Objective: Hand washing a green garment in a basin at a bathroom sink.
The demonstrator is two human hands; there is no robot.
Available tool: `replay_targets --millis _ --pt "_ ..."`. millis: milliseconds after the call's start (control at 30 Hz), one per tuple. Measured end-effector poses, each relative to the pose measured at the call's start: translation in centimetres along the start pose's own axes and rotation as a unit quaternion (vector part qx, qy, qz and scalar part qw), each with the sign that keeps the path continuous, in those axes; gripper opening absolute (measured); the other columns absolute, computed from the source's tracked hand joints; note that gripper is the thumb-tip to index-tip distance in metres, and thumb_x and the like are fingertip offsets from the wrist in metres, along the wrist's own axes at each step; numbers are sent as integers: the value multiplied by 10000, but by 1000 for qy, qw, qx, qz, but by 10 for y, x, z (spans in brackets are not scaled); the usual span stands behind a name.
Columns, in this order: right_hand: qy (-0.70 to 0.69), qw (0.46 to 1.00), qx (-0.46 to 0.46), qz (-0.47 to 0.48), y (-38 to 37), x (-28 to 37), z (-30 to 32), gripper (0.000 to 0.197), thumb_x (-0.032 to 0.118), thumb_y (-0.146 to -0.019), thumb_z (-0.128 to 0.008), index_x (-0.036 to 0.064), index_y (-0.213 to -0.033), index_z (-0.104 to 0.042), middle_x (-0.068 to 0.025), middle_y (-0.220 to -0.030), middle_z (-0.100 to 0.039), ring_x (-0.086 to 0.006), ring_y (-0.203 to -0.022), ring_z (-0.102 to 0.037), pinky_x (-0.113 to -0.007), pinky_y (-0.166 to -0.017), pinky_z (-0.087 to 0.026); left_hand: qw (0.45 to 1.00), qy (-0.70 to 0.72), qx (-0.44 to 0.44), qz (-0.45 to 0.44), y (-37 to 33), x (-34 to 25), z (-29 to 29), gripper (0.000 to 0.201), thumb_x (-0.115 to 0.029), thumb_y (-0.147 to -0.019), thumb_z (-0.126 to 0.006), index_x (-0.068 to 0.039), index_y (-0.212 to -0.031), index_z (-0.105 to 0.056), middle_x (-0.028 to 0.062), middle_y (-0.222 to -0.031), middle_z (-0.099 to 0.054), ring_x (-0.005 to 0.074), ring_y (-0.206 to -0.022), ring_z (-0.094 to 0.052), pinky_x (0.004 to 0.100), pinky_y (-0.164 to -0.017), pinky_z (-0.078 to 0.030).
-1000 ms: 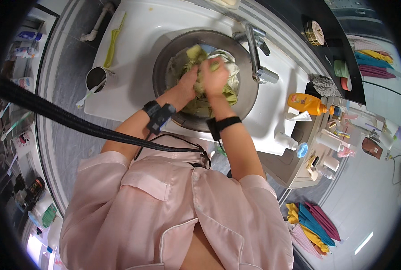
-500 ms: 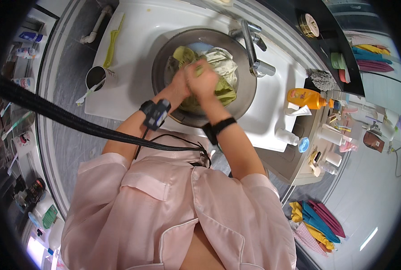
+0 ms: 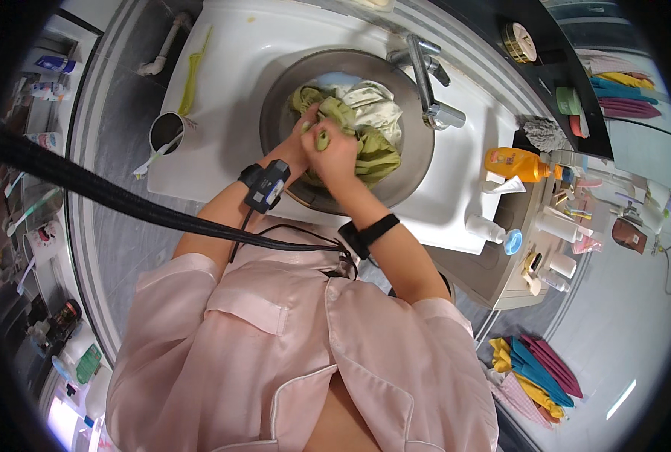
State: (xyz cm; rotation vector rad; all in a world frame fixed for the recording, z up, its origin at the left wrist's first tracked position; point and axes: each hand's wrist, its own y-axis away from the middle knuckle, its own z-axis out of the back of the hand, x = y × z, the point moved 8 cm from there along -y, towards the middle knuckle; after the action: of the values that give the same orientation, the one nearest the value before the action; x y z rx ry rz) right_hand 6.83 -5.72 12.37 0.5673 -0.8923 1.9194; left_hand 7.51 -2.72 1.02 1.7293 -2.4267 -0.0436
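Both hands, left hand [image 3: 303, 145] and right hand [image 3: 335, 151], squeeze together on the soft green cloth [image 3: 369, 154], which spreads toward three o'clock in the round grey basin [image 3: 275, 105].

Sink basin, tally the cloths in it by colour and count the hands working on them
Green cloth in the sink basin: 1, gripped by both hands
White cloth: 1
Hands: 2, left hand and right hand
Total: 4. More cloth may be hidden under the pile.
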Motion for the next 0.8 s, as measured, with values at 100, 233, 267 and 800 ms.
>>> replay_targets --millis 100,233,267,800 --pt "49 981 -40 -185 -29 -93 13 206 268 -721 -623 63 -732 -604 -198 -641 -598 -396 -623 -586 -428 -575 -479 962 -90 -257 -25 -8 20 29 303 -287 -938 -387 -81 -1119 -515 81 -1096 -582 220 -972 -583 376 -877 -466" --pt "65 982 -40 -176 -33 -77 11 201 259 -720 -625 59 -743 -608 -195 -643 -596 -386 -631 -591 -430 -593 -478 952 -67 -298 -34 1 13 18 302 -288 -937 -392 -91 -1127 -519 75 -1090 -591 221 -979 -586 390 -890 -461" --pt "62 981 -41 -179 -29 -72 11 201 259 -720 -625 59 -743 -608 -195 -643 -596 -386 -631 -591 -430 -593 -478 951 -70 -301 -33 4 11 11 302 -288 -937 -392 -91 -1127 -519 75 -1090 -591 221 -979 -586 390 -890 -461" --pt "31 970 -9 -241 -38 -101 7 188 236 -738 -621 49 -755 -621 -209 -647 -584 -388 -662 -593 -406 -615 -482 934 -77 -348 8 -1 17 23 369 -340 -938 -356 -100 -1177 -503 76 -1155 -566 226 -1063 -553 400 -938 -429"
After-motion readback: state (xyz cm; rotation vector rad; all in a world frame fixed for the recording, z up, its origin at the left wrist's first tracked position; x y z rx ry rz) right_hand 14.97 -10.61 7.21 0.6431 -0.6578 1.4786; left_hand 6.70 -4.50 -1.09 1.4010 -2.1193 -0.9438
